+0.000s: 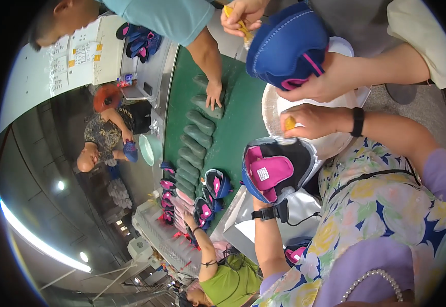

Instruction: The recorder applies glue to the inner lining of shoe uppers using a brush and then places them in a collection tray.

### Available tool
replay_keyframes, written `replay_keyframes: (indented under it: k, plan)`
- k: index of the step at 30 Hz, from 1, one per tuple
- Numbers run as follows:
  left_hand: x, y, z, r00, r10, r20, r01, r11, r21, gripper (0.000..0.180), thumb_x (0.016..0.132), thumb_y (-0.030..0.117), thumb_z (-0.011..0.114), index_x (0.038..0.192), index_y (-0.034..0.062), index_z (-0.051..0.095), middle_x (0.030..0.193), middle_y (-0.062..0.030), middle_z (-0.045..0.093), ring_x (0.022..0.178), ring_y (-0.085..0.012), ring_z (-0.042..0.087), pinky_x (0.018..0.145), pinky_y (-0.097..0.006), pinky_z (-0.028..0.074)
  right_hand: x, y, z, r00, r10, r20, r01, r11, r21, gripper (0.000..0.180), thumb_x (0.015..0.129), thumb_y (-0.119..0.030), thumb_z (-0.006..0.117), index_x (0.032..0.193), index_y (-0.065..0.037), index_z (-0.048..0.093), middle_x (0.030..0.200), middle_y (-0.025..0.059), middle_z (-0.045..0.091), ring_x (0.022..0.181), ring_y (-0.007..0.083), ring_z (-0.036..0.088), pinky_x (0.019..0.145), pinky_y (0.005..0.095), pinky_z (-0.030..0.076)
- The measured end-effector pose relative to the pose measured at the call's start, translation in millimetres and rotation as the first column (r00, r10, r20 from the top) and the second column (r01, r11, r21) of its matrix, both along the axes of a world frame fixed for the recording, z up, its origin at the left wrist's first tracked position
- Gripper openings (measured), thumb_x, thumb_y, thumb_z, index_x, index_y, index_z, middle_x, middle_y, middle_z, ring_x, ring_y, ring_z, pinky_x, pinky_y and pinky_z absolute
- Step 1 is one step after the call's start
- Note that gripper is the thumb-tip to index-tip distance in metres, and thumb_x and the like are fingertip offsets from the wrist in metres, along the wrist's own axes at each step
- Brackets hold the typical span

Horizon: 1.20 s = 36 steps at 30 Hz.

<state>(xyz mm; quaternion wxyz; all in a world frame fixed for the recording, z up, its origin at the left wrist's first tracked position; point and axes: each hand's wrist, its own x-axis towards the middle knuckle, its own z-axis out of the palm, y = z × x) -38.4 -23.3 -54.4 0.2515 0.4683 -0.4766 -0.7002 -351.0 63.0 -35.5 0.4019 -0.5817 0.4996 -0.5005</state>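
My left hand (259, 202) is wrapped around a navy shoe upper (270, 171), turned so its pink inside faces up. A whitish coating shows along the upper's edge. Closed around a yellow-handled brush (290, 123) is my right hand (310, 121), just above the upper. The brush's bristles are hard to make out. Beside my right hand stands a white basin (270, 111) with pale residue on its wall. Across from me, a co-worker's hands hold another navy shoe upper (284, 48) and a yellow-handled brush (237, 21).
A green conveyor belt (243, 77) carries a row of grey-green soles (200, 123) and several navy-and-pink uppers (217, 183). A person in a teal shirt (166, 15) touches a sole. Another in lime green (230, 281) reaches over the belt. A third person (105, 133) holds a blue shoe.
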Motion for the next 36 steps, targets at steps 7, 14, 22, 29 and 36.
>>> replay_keyframes:
  k: [7, 14, 22, 29, 36]
  plan:
    - [3, 3, -5, 1.0, 0.022, -0.001, -0.022, 0.999, -0.05, 0.044, 0.098, 0.025, 0.058, 0.137, 0.012, 0.044, 0.125, -0.0063, 0.057, 0.103, -0.0209, 0.063, 0.091, -0.037, 0.054, 1, 2, 6, 0.995, -0.069, 0.074, 0.081, 0.982, -0.171, 0.015, 0.088, -0.015, 0.067, 0.094, -0.005, 0.057, 0.088, 0.0106, 0.064, 0.086, 0.0274, 0.064, 0.076, 0.0378, 0.048]
    - [1, -14, 4, 0.993, 0.109, -0.036, -0.113, 0.978, -0.177, 0.043, 0.098, 0.025, 0.057, 0.137, 0.0123, 0.043, 0.125, -0.0062, 0.057, 0.102, -0.0211, 0.063, 0.091, -0.037, 0.054, -8, 18, 19, 0.994, -0.103, 0.036, 0.104, 0.994, -0.035, 0.016, 0.087, -0.019, 0.066, 0.095, -0.005, 0.06, 0.087, 0.0133, 0.068, 0.079, 0.0286, 0.067, 0.072, 0.036, 0.051]
    - [-4, -21, 8, 0.985, 0.156, -0.073, -0.17, 0.948, -0.267, 0.043, 0.099, 0.025, 0.056, 0.138, 0.0127, 0.042, 0.124, -0.0062, 0.057, 0.101, -0.0213, 0.063, 0.09, -0.038, 0.055, 48, 28, 26, 0.987, -0.04, 0.159, 0.052, 0.996, -0.069, 0.019, 0.088, -0.02, 0.07, 0.095, -0.006, 0.06, 0.087, 0.0131, 0.067, 0.083, 0.0308, 0.066, 0.074, 0.0365, 0.052]
    - [24, -24, -26, 0.965, 0.25, -0.074, -0.26, 0.914, -0.312, 0.043, 0.1, 0.025, 0.056, 0.138, 0.0131, 0.042, 0.124, -0.0061, 0.057, 0.1, -0.0215, 0.064, 0.089, -0.038, 0.055, 26, 33, 18, 0.967, -0.214, 0.138, 0.222, 0.974, -0.047, 0.017, 0.086, -0.016, 0.071, 0.095, -0.005, 0.062, 0.087, 0.012, 0.067, 0.08, 0.0258, 0.066, 0.073, 0.0333, 0.052]
    - [101, -39, -88, 0.881, 0.463, -0.098, -0.469, 0.823, -0.322, 0.043, 0.1, 0.025, 0.055, 0.139, 0.0134, 0.041, 0.124, -0.0061, 0.056, 0.099, -0.0217, 0.064, 0.089, -0.038, 0.055, 5, 39, -16, 0.923, -0.311, 0.227, 0.266, 0.942, 0.206, 0.01, 0.087, -0.004, 0.068, 0.094, -0.002, 0.061, 0.089, 0.0052, 0.064, 0.085, 0.0123, 0.06, 0.077, 0.0259, 0.047]
